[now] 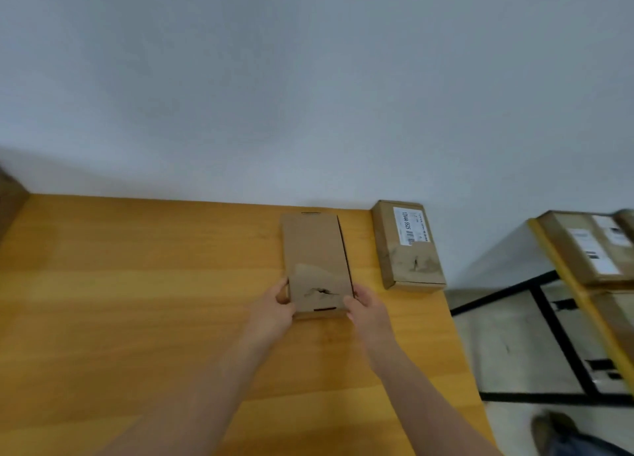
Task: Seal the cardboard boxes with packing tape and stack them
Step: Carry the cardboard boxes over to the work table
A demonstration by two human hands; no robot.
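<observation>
A flat brown cardboard box (315, 249) lies lengthwise on the wooden table (137, 284), its lid torn near the front end. My left hand (274, 309) grips its near left corner and my right hand (367, 309) grips its near right corner. A second flat cardboard box (408, 263) with a white shipping label lies to the right, at the table's far right corner against the wall. No tape roll is in view.
A grey wall rises behind the table. More labelled cardboard boxes (590, 246) sit on a yellow-edged shelf with a black frame at the right. A brown box edge (10, 201) shows at the far left. A shoe (552, 431) stands on the floor, lower right.
</observation>
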